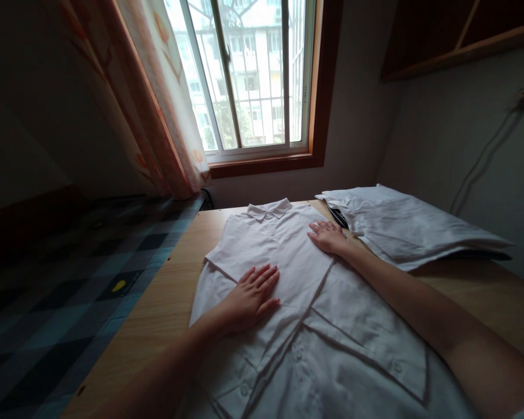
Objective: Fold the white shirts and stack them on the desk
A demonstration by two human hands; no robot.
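Observation:
A white collared shirt (283, 265) lies spread on the wooden table, its collar pointing toward the window. Its sleeves are folded across the front, and their buttoned cuffs lie nearest me. My left hand (255, 294) rests flat on the middle of the shirt with its fingers stretched out. Farther up, my right hand (329, 235) lies palm down on the shirt's right shoulder area, fingers extended. Neither hand grips anything; the cloth under the palms is hidden.
Right of the shirt lies a pile of folded white garments (402, 224) with dark cloth showing beneath. The wooden table (157, 308) adjoins a checked bed cover (126, 256) on the left. Beyond are a curtain (135, 105) and a window (253, 87). A cable (475, 157) hangs along the right wall.

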